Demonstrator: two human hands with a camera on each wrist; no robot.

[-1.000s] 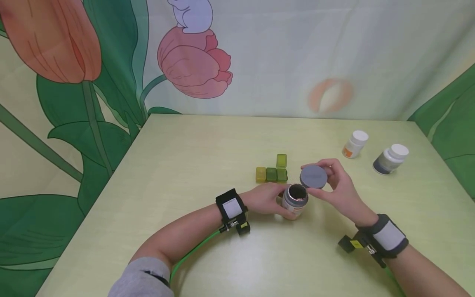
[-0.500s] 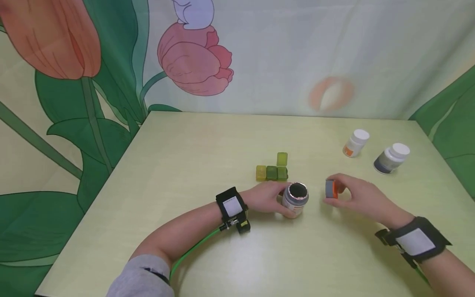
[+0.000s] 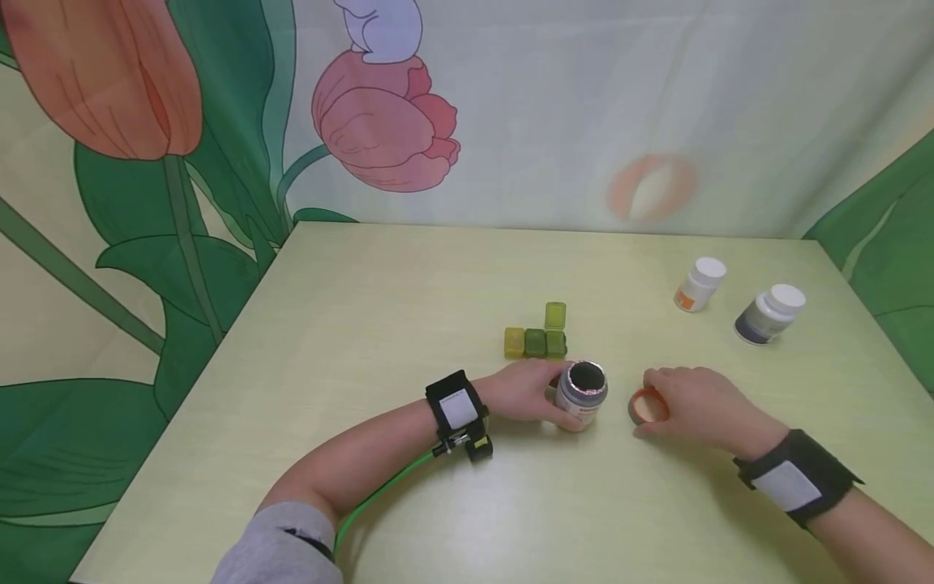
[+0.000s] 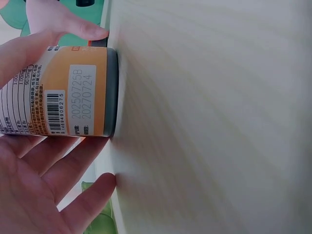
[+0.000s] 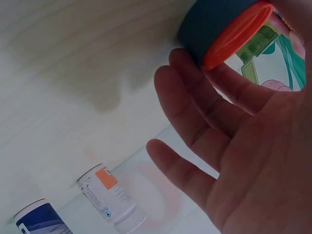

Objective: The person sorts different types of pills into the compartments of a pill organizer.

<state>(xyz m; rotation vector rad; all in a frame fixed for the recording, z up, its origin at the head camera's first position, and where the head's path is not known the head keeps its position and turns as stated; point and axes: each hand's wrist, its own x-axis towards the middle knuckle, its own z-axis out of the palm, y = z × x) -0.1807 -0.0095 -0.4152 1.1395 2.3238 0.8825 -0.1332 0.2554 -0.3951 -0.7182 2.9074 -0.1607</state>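
An uncapped supplement bottle (image 3: 581, 395) with a grey rim stands upright on the table, its dark mouth facing up. My left hand (image 3: 527, 391) grips it round the side; in the left wrist view its orange label carries a barcode. To its right, my right hand (image 3: 696, 410) pinches the grey bottle cap (image 3: 648, 406) by its edge. The cap's orange inner side faces up, and it sits at or just above the tabletop; I cannot tell whether it touches. The right wrist view shows the orange lining (image 5: 239, 36) tilted, with the other fingers spread apart.
A small pill box (image 3: 535, 343) with yellow and green compartments lies behind the bottle, one green lid (image 3: 555, 315) raised. Two capped white bottles stand at the back right: one with an orange label (image 3: 700, 285), one with a dark blue base (image 3: 769, 314).
My right hand has carried the cap rightward from beside the bottle's mouth, lowered it toward the table and turned its inner side up. The left hand and bottle stay put.
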